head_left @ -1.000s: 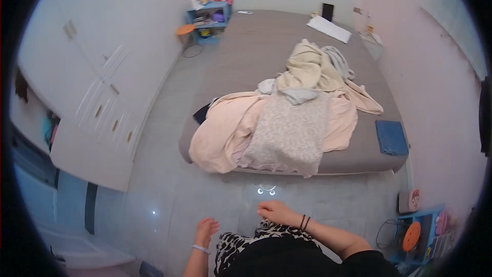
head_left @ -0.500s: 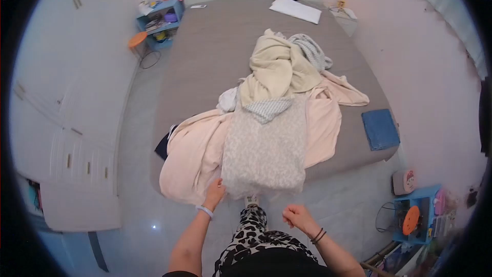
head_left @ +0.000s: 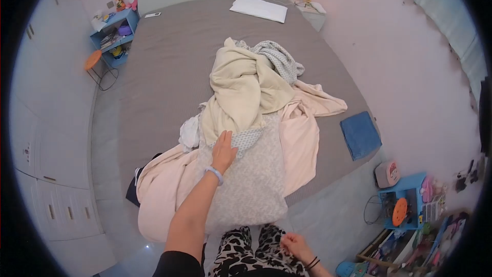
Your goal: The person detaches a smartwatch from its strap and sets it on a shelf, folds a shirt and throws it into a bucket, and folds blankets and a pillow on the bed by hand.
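My left hand (head_left: 224,152) reaches forward over the pile, its fingers stretched out at the lower edge of the cream blanket (head_left: 237,84), beside a patterned grey-blue fold (head_left: 247,141). Beneath it lies a light grey mottled cloth (head_left: 251,184). My right hand (head_left: 297,246) is low, near my patterned trousers, with curled fingers; what it holds, if anything, is too small to tell. Pink fabric spreads out on the left (head_left: 164,190) and on the right (head_left: 302,143). A white cloth (head_left: 189,133) sits left of the cream blanket, and a grey dotted cloth (head_left: 279,59) lies behind it.
The grey-brown bed (head_left: 169,56) carries a folded blue cloth (head_left: 361,135) at right and a white pillow (head_left: 259,8) at the far end. Blue shelves (head_left: 117,28) with an orange stool (head_left: 93,60) stand at far left. Another blue shelf (head_left: 410,182) is at lower right.
My left hand has moved forward from the mottled cloth's near left corner to the cream blanket's lower edge. The view has shifted right and closer to the bed. My right hand is lower.
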The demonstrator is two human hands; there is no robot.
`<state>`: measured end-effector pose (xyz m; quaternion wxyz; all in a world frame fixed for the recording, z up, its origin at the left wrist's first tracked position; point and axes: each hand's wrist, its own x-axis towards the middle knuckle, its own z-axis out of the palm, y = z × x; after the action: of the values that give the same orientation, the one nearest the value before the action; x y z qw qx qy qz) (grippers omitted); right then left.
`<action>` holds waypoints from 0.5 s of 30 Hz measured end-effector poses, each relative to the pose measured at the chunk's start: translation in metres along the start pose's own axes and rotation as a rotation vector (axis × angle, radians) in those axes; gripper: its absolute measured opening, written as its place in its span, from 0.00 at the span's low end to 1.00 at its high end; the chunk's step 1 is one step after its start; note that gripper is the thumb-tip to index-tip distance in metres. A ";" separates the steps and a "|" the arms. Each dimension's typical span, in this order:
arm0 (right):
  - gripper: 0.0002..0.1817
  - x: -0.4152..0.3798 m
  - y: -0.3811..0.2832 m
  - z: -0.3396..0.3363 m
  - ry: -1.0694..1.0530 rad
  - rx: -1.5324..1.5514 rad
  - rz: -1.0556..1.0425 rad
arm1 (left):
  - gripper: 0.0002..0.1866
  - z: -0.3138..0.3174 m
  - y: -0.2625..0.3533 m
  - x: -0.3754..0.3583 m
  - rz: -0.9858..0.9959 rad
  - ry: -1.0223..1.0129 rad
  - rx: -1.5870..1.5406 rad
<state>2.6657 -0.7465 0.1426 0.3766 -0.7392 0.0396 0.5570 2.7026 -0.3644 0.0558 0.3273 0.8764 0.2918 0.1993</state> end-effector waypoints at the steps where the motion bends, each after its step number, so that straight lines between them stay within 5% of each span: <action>1: 0.11 0.000 0.002 0.002 0.019 -0.003 -0.027 | 0.24 0.010 0.001 0.008 0.016 0.045 0.126; 3: 0.11 0.007 0.002 0.000 0.036 -0.008 -0.047 | 0.21 0.026 0.003 0.015 0.024 0.084 0.252; 5: 0.11 0.010 0.005 -0.007 0.030 -0.056 -0.097 | 0.13 0.036 0.009 0.006 -0.020 -0.436 0.489; 8: 0.12 0.012 -0.013 -0.023 0.033 -0.094 -0.092 | 0.06 0.066 0.024 -0.041 0.219 -0.430 0.313; 10: 0.11 0.029 -0.015 -0.038 0.007 -0.028 -0.118 | 0.05 0.012 0.073 -0.058 0.349 -0.432 0.169; 15: 0.14 0.057 -0.082 -0.064 -0.044 0.080 -0.326 | 0.10 -0.171 0.155 -0.096 0.296 -0.339 -0.258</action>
<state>2.7767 -0.7057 0.1426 0.4919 -0.7077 -0.0670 0.5027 2.5968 -0.4434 0.2686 0.4478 0.8814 0.0735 0.1311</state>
